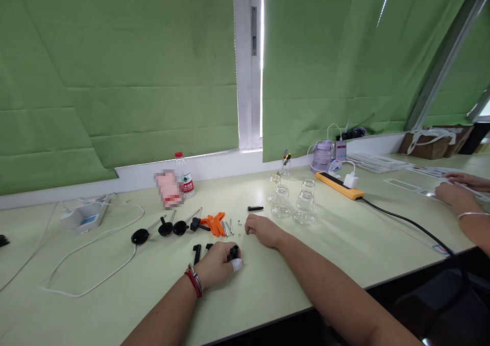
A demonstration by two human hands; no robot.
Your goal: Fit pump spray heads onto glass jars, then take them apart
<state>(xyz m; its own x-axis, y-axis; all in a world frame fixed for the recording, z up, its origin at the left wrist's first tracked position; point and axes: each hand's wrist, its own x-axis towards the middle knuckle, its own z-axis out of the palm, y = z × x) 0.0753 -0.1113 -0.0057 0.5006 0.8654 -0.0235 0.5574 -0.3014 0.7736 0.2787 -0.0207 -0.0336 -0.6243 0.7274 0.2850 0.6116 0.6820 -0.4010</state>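
Note:
My left hand (221, 262), with a white wrap on one fingertip, is closed around a small black plastic part (234, 252) just above the table. To the right, my right hand (264, 230) rests on the table with its fingertips pinched together; what they hold is too small to make out. Tiny metal pieces (239, 223) and long screws (228, 228) lie left of that hand. Beyond it is a black strip with a spring on it (255, 208). An L-shaped black part (196, 254) lies left of my left hand, with another black piece partly hidden behind the hand.
Orange plastic parts (214, 224) and black round cups with metal rods (165, 227) lie left. Several glass jars (282, 203) stand beyond my right hand. Also here are a water bottle (187, 177), an orange power strip (339, 185) and another person's hands (455, 193).

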